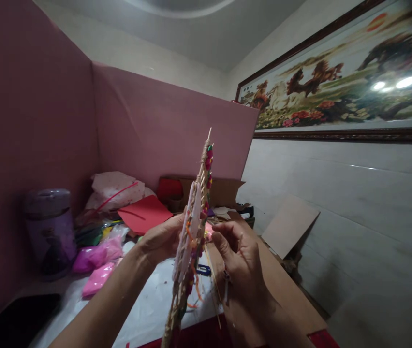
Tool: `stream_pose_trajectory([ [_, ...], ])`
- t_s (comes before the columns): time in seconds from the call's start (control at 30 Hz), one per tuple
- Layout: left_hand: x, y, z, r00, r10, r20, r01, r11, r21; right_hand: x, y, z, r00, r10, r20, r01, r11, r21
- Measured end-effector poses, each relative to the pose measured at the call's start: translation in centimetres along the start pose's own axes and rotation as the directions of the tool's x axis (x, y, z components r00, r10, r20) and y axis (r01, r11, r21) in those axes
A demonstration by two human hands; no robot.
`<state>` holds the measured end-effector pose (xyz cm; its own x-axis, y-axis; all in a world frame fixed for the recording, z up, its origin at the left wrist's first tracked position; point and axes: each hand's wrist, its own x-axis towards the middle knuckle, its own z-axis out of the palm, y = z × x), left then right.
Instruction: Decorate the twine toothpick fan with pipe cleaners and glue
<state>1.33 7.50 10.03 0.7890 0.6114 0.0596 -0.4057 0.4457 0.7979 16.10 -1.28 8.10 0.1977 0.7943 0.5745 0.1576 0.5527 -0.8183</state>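
In the middle of the view stands a craft piece [193, 241] of thin sticks bound with twine, seen almost edge-on and tilted. Red, pink, yellow and green decorations line its right side, orange strands hang from it, and pale pink strips lie along its left. My left hand [164, 237] grips it from the left, its fingertips hidden behind the piece. Close to the decorated side, my right hand [244, 256] has its fingers curled and thumb near the fingertips. A small pink thing [209, 231] shows by those fingertips; whether they pinch it is unclear.
Pink bags [99, 256], a red sheet [145, 213] and a purple canister [49, 234] stand or lie to the left. A blue hair clip [203, 270] and thin sticks [213, 285] lie beneath the piece. Brown cardboard [282, 290] covers the right side; pink panels [169, 130] rise behind.
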Motion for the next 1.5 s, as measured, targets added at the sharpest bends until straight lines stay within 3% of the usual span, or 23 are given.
stream_pose_trajectory([
  [0.27,1.1,-0.7,-1.3,0.998,-0.033,-0.049,0.028,0.995,-0.091,0.1,1.1,0.7,0.999,0.01,0.036,-0.003,0.983,-0.181],
  [0.4,1.3,-0.8,-1.8,0.999,-0.028,-0.024,0.025,0.994,-0.108,-0.1,0.4,1.0,0.998,-0.052,0.043,0.06,0.974,-0.219],
  [0.53,1.4,-0.7,-2.2,1.0,0.009,0.024,-0.005,0.988,-0.157,0.1,0.6,1.3,0.999,-0.008,0.042,0.017,0.975,-0.223],
  [0.73,1.2,-0.3,-1.6,0.98,0.197,0.009,-0.195,0.972,-0.129,0.4,1.1,1.0,1.0,-0.013,0.023,0.018,0.975,-0.223],
  [0.9,0.8,0.2,-0.9,0.941,0.319,-0.116,-0.322,0.947,-0.006,0.2,-0.1,0.4,0.998,-0.058,0.032,0.064,0.968,-0.242],
  [1.0,0.6,0.3,-0.6,0.914,0.387,-0.125,-0.385,0.922,0.04,0.0,-1.2,0.5,0.991,-0.133,-0.009,0.125,0.949,-0.289],
  [1.1,0.5,0.1,-0.4,0.899,0.425,-0.105,-0.417,0.904,0.088,0.0,-2.7,1.2,0.966,-0.259,-0.028,0.233,0.909,-0.346],
  [1.23,0.6,-0.2,-0.3,0.876,0.48,-0.053,-0.473,0.874,0.109,0.2,-4.2,2.4,0.889,-0.458,0.029,0.428,0.804,-0.412],
  [1.5,0.7,-0.5,0.0,0.84,0.538,-0.076,-0.519,0.836,0.178,0.7,-4.2,3.8,0.787,-0.616,0.027,0.525,0.647,-0.553],
])
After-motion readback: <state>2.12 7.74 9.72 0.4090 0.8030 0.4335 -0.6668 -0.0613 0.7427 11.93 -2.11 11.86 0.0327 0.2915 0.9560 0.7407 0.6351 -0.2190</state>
